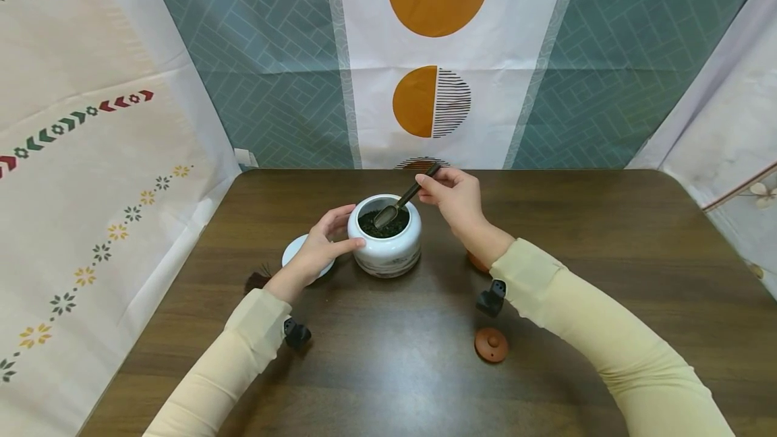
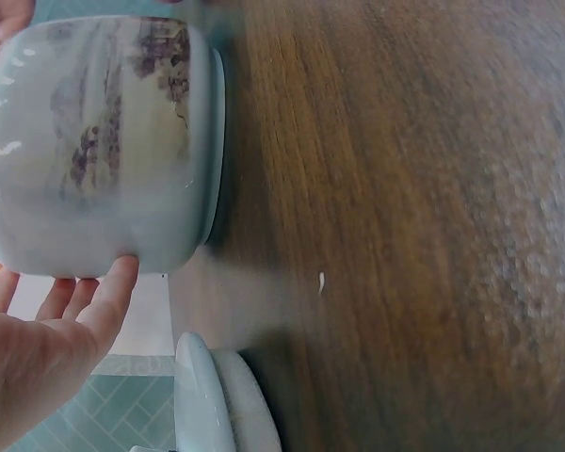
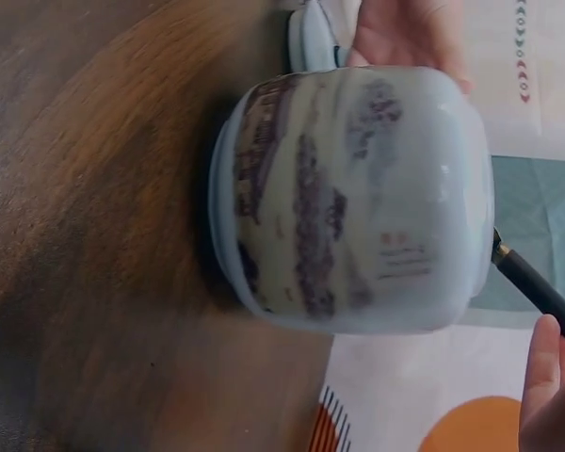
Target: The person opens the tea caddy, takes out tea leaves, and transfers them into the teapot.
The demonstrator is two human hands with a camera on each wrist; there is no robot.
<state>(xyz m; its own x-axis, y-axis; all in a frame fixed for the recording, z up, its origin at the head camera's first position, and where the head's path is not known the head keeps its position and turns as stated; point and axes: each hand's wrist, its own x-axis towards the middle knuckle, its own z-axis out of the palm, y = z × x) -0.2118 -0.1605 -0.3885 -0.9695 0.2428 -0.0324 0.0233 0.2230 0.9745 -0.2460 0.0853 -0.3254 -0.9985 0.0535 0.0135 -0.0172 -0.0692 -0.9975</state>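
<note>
Hands (image 1: 322,243) (image 1: 455,201) engaged: left cupped round white jar (image 1: 391,249), right pinching scoop (image 1: 409,195), slanted into jar's mouth.

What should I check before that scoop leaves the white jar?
1. White porcelain jar upright on the wooden table: ok.
2. Jar steadied: ok, the left hand holds its side.
3. Jar uncovered: ok, dark tea-like leaves show inside.
4. Scoop gripped: ok, the right hand pinches its handle.
5. Scoop loaded: cannot tell, its bowl blends with the leaves.
6. Reddish-brown object by the right sleeve clearly visible: not ok, the arm mostly hides it.
</note>
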